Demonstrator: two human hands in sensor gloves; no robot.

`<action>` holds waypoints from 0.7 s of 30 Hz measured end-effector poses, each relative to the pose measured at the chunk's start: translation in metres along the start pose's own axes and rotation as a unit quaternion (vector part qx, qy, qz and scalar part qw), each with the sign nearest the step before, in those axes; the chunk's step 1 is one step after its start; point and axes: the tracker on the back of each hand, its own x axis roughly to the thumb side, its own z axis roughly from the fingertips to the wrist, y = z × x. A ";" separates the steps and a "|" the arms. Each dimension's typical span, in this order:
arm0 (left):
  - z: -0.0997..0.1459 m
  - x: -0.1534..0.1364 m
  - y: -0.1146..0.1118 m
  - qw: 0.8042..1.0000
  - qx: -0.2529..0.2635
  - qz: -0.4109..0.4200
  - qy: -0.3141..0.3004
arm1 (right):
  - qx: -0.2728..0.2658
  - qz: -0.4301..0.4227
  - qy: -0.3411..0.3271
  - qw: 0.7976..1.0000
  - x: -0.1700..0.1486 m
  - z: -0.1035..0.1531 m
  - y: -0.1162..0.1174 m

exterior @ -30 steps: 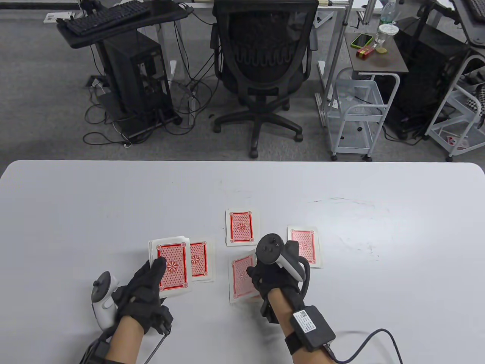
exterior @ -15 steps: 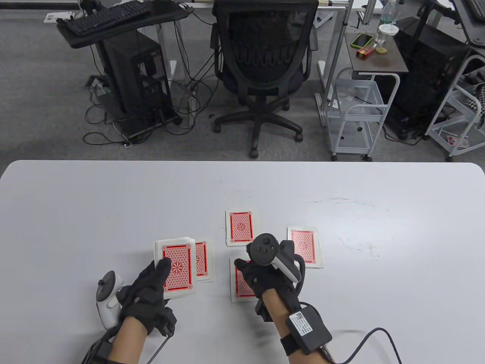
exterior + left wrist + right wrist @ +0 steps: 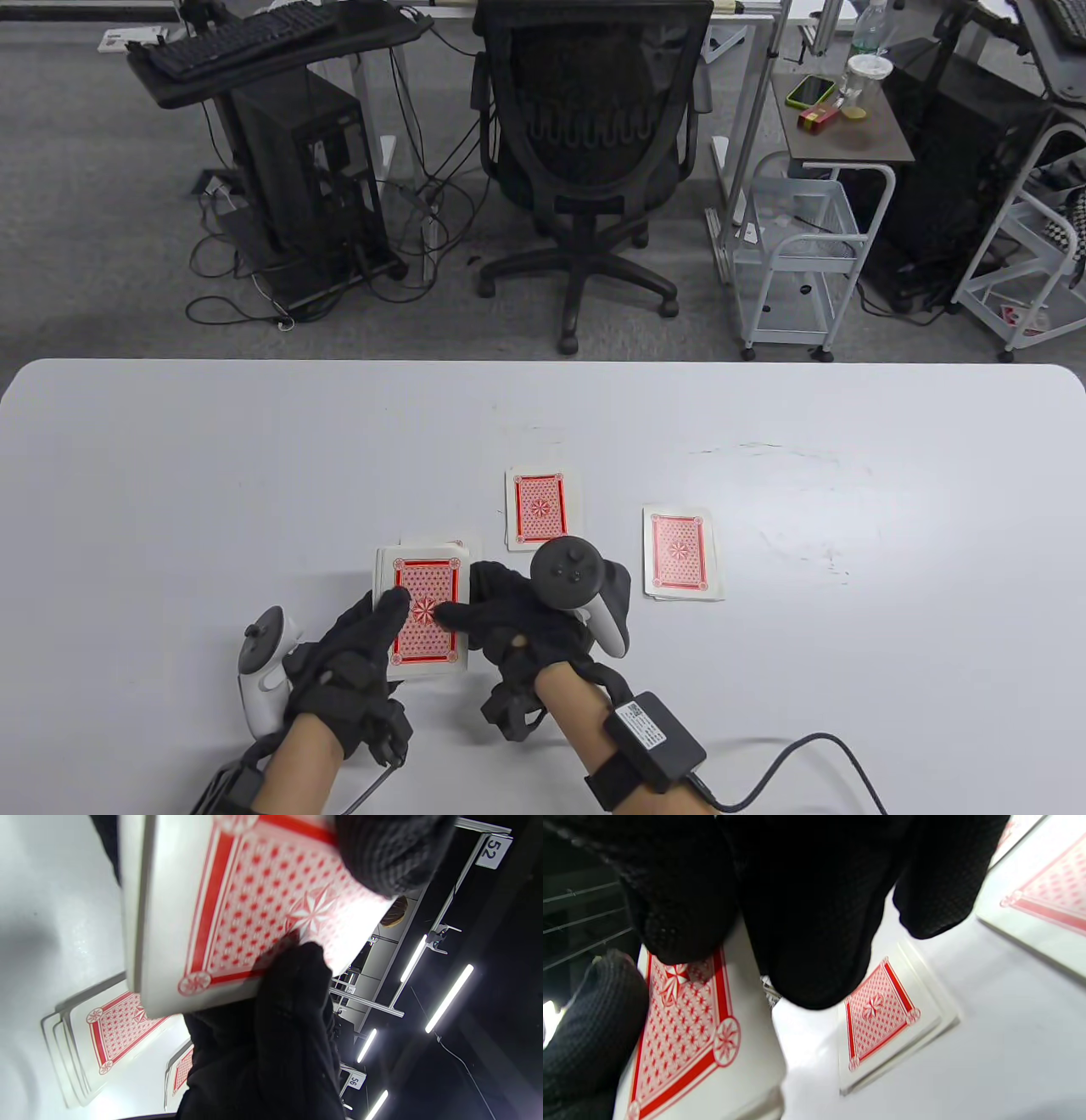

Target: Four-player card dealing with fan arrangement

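My left hand (image 3: 386, 620) holds the red-backed deck (image 3: 427, 613) face down, thumb (image 3: 382, 853) lying on the top card. My right hand (image 3: 467, 598) has come beside it; one fingertip (image 3: 670, 938) touches the middle of the top card (image 3: 683, 1027), while the other fingers (image 3: 806, 942) hang past the deck's right edge. Dealt piles lie on the white table: a far one (image 3: 543, 508), a right one (image 3: 681, 553), and a left one (image 3: 441, 542) mostly hidden under the deck. My right hand hides the near pile.
The table (image 3: 254, 467) stretches wide on both sides of the piles. Behind it stand an office chair (image 3: 590, 127), a computer tower (image 3: 305, 170) and a white cart (image 3: 802, 246). A cable (image 3: 806, 755) runs from my right wrist.
My right hand left the near pile and moved left to the deck. My left hand carried the deck rightward, over the left pile, to meet it.
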 end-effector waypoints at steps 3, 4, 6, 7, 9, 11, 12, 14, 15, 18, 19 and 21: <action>0.001 0.002 0.003 1.000 -0.008 0.012 0.014 | 0.021 -0.034 -0.002 0.999 -0.003 -0.004 -0.001; 0.001 0.003 0.006 1.000 -0.004 0.009 0.012 | 0.027 -0.033 -0.005 0.999 -0.002 -0.006 -0.001; 0.001 0.005 0.012 1.000 0.003 0.011 0.012 | 0.024 -0.021 -0.008 0.999 0.001 -0.010 -0.002; 0.001 0.005 0.017 1.000 0.012 0.018 0.011 | 0.024 -0.009 -0.007 1.000 0.005 -0.015 -0.004; 0.001 0.008 0.030 0.999 0.040 0.028 0.013 | 0.022 -0.006 -0.005 1.000 0.009 -0.023 -0.007; 0.003 0.012 0.049 0.997 0.075 0.023 0.016 | 0.023 0.009 0.006 1.000 0.015 -0.037 -0.010; 0.005 0.013 0.055 0.996 0.089 0.017 0.021 | 0.023 0.020 0.010 0.999 0.017 -0.043 -0.011; 0.010 0.016 0.073 0.990 0.138 -0.011 0.039 | 0.024 0.064 0.033 0.997 0.020 -0.060 -0.008; 0.011 0.017 0.077 0.988 0.148 -0.011 0.044 | 0.026 0.082 0.044 0.995 0.020 -0.067 -0.005; 0.013 0.017 0.090 0.984 0.171 -0.001 0.059 | 0.043 0.134 0.073 0.987 0.019 -0.085 0.009; 0.014 0.016 0.093 0.982 0.178 -0.001 0.061 | 0.050 0.156 0.083 0.983 0.018 -0.093 0.018; 0.014 0.016 0.096 0.981 0.183 -0.002 0.062 | 0.073 0.222 0.111 0.966 0.015 -0.104 0.035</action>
